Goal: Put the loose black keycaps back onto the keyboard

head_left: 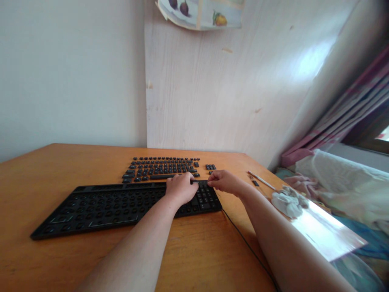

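A black keyboard body lies across the wooden desk, most of its key sockets bare, with some caps fitted at its right end. Behind it, loose black keycaps are laid out in rows on the desk. My left hand rests with curled fingers on the keyboard's upper right part, pinching something small and pale at the fingertips. My right hand is beside it at the keyboard's far right corner, fingers pinched together on something too small to name.
A thin black cable runs from the keyboard toward me. A pen-like stick, a crumpled grey cloth and a shiny sheet lie at the desk's right edge. A wooden panel stands behind; bedding is at right.
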{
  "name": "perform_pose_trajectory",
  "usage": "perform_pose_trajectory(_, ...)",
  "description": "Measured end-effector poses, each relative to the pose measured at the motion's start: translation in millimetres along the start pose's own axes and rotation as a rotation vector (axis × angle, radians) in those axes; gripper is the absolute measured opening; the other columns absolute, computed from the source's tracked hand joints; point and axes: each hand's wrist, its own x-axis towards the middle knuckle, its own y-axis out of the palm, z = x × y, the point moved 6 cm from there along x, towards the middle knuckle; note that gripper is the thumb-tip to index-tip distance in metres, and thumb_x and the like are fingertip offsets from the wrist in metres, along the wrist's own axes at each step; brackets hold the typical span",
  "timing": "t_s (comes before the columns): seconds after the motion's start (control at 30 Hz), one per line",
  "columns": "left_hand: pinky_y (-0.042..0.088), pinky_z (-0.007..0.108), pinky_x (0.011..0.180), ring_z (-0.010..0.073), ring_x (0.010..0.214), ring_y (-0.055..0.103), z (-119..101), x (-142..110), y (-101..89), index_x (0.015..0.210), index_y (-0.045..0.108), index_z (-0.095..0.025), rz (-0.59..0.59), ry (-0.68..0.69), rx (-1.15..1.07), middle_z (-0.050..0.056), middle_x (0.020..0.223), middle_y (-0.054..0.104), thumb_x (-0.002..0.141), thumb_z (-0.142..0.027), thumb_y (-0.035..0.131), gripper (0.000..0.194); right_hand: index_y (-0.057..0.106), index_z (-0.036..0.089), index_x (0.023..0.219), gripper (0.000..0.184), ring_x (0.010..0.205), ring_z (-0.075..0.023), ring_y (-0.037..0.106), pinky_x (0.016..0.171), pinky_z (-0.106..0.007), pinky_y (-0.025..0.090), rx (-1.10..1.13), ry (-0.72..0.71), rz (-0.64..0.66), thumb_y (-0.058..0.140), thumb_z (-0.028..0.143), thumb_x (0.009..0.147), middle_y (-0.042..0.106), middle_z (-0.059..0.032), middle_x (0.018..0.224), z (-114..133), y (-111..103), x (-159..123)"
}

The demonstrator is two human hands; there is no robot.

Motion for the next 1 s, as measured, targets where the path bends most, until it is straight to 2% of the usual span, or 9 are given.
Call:
perform_pose_trajectory(0.17, 0.038, 0.043, 0.085, 0.0287, 0.101, 0.058, -0.5, -0.4, -1.1, 0.099, 0.061, -0.031, -0.006, 0.005, -0.003, 0.004, 0.101, 0.069, 0.078, -0.05, 0.049, 0.031, 0.056, 0.016, 0.075, 0.01, 0.049, -0.0067, 0.042, 0.046, -0.019, 0.032, 0.139, 0.068, 0.063, 0.06, 0.025, 0.073, 0.051, 0.0036, 0.058, -9.9, 1.3, -1.1)
perform_pose_trajectory(0.4, 0.037, 0.043, 0.086, 0.0278, 0.101, 0.057, -0.2, -0.5, -0.1, 0.1, 0.061, -0.031, 0.005, -0.003, 0.004, 0.004, 0.101, 0.069, 0.079, -0.05, 0.048, 0.031, 0.056, 0.015, 0.074, 0.016, 0.049, -0.0057, 0.041, 0.046, -0.019, 0.027, 0.401, 0.082, 0.171, 0.064, 0.028, 0.071, 0.049, 0.0043, 0.056, -24.2, 8.0, 3.3)
perform_pose_trajectory(0.73, 0.037, 0.042, 0.087, 0.0277, 0.103, 0.057, -0.1, -0.2, 0.4, 0.101, 0.061, -0.03, 0.014, -0.015, 0.008, 0.004, 0.104, 0.069, 0.079, -0.049, 0.05, 0.031, 0.054, 0.016, 0.07, 0.02, 0.045, -0.0055, 0.037, 0.043, -0.02, 0.022, 0.428, 0.097, 0.147, 0.068, 0.03, 0.069, 0.046, 0.0054, 0.05, -22.2, 9.4, 4.0)
perform_pose_trajectory(1.0, 0.036, 0.042, 0.086, 0.028, 0.103, 0.057, -0.9, -0.7, -0.6, 0.101, 0.06, -0.03, 0.02, -0.015, 0.008, 0.003, 0.104, 0.068, 0.079, -0.049, 0.048, 0.032, 0.054, 0.016, 0.071, 0.019, 0.045, -0.0054, 0.038, 0.04, -0.019, 0.022, 0.472, 0.152, 0.172, 0.068, 0.029, 0.069, 0.047, 0.0052, 0.052, -33.0, 12.4, 8.7)
